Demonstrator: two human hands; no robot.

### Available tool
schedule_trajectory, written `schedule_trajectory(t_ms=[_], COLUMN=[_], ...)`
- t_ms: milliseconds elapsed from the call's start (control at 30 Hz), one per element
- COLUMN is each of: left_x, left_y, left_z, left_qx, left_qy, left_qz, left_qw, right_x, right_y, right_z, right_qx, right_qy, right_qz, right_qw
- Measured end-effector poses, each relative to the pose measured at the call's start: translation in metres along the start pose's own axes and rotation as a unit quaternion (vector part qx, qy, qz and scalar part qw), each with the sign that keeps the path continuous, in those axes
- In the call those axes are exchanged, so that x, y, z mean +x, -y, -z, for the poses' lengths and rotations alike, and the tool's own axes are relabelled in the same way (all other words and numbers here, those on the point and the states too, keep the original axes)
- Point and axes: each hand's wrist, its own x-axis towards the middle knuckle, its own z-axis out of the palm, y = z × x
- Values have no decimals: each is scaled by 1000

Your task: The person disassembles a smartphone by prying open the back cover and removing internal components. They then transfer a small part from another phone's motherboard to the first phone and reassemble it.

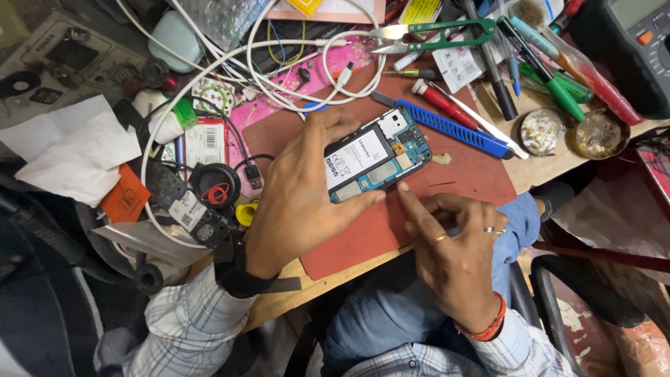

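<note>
An opened phone with its back cover off lies on a red-brown mat, its battery and blue circuit board showing. My left hand grips the phone by its left end, thumb along the lower edge and fingers over the top. My right hand, with rings on two fingers, rests on the mat just below the phone. Its index fingertip touches the phone's lower right edge, and it holds nothing that I can see.
A blue-handled tool and a red screwdriver lie behind the phone. Green scissors, white cables, pens, two small round tins, a multimeter and loose phone parts crowd the wooden bench.
</note>
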Motion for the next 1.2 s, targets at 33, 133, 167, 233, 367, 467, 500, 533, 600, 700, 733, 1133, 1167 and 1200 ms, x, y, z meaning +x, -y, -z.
schedule_trajectory(t_ms=[33,133,167,233,367,467,500,533,600,700,733,1133,1167,1200], left_x=[0,-1,-1,-1,0,-1,-1,0,0,0,-1,-6,-6,-6], left_y=[0,1,1,1,1,1,0,0,0,0,1,10,10,10], left_z=[0,-1,-1,-1,-2,-1,-1,-1,0,2,2,2,2,1], left_qx=[-2,-3,-6,-12,-13,0,9,18,23,25,24,7,7,6], left_qy=[0,-6,-6,-8,-27,-34,-38,-41,-34,-32,-31,-10,-10,-10], left_qz=[-1,-15,-13,-8,-17,-27,-35,-43,-40,-45,-49,-46,-45,-45], left_qw=[1000,1000,1000,1000,999,999,999,998,998,998,998,999,999,999], right_x=[1,3,4,6,12,21,25,28,41,57,62,101,103,104], right_y=[0,0,0,1,3,0,-2,-4,-14,-22,-24,-24,-24,-24], right_z=[1,5,7,10,18,26,28,30,33,28,28,34,34,34], right_qx=[10,33,37,54,121,76,52,28,-3,57,43,11,14,16], right_qy=[-7,-27,-32,-41,-62,-91,-89,-88,-61,-4,8,127,129,131], right_qz=[-3,-9,-10,-12,-49,-24,-2,19,58,79,107,232,230,229], right_qw=[1000,999,999,998,990,993,995,996,996,995,993,964,964,964])
